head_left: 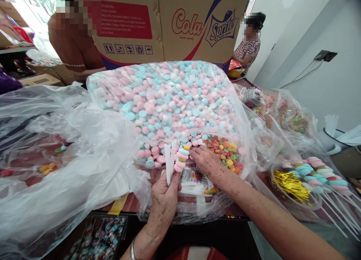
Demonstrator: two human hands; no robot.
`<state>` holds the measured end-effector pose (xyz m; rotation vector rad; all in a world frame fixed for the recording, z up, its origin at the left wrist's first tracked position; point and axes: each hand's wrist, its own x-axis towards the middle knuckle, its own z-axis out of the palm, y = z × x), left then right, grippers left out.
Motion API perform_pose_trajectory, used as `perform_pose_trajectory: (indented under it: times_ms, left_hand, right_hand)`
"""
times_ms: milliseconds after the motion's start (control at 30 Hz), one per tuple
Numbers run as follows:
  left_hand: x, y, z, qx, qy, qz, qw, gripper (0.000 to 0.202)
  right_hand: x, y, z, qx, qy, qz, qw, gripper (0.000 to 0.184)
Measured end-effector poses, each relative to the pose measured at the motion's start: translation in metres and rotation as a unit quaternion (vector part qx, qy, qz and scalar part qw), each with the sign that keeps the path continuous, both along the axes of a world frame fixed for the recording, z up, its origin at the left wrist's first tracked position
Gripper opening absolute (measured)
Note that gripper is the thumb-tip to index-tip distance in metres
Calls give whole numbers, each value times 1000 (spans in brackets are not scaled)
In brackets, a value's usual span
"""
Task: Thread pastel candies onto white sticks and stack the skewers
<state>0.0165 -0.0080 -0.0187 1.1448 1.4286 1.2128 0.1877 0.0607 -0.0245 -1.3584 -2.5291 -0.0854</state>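
Head view: toward six o'clock, the left hand (166, 190) grasps white sticks (169, 162) and a candy skewer (181, 160); toward five, the right hand (205, 162) has fingers at its upper candies, pinching or not I cannot tell; gummy rings (224, 151) and gold strips (290, 186) lie toward four.

- White sticks (168, 160): lower ends hidden in the left hand (165, 195).
- Packets (193, 178) between the hands: print illegible.
- Carton (166, 27) beyond both hands: top cut off.
- Glossy pieces (104, 235), below and left of the left hand: indistinct.
- Bucket (331, 142), right of the right hand (207, 162): partly out of frame.
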Motion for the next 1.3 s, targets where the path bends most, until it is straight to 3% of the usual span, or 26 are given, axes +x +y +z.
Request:
perform_pose_trajectory:
  times_ms: [133,233,267,300,367,433,500,567,767,1100,1200,1300]
  left_hand:
    - [-1,2,-1,7,56,-13,998,39]
    - [-3,2,0,5,90,-25,996,37]
    - [-4,1,1,1,96,-28,995,36]
    - [-4,1,2,-2,98,-32,995,36]
    - [-4,1,4,0,100,-52,994,36]
    - [-3,1,6,13,106,-78,991,36]
    - [-1,2,7,26,116,-93,989,36]
    - [-1,3,7,37,129,-96,986,35]
    - [-2,3,7,43,156,-109,981,35]
    - [0,3,8,41,131,-97,986,35]
    - [1,3,9,39,137,-91,986,34]
    - [1,4,10,47,123,-102,986,32]
  right_hand:
    - [-10,-3,-4,0,7,-9,1000,21]
    - [-6,4,-1,-67,173,-62,981,17]
    - [-1,7,2,-103,271,-91,953,16]
    - [4,10,7,-143,379,-117,907,16]
    - [15,14,20,-231,568,-136,778,20]
    - [23,14,34,-301,675,-122,662,22]
    - [26,12,44,-339,715,-106,603,21]
    - [26,9,48,-356,728,-105,577,23]
    - [17,5,43,-369,736,-122,554,34]
    - [17,6,36,-338,731,-120,580,36]
    - [17,4,34,-334,708,-119,611,39]
    - [19,1,30,-299,655,-104,686,37]
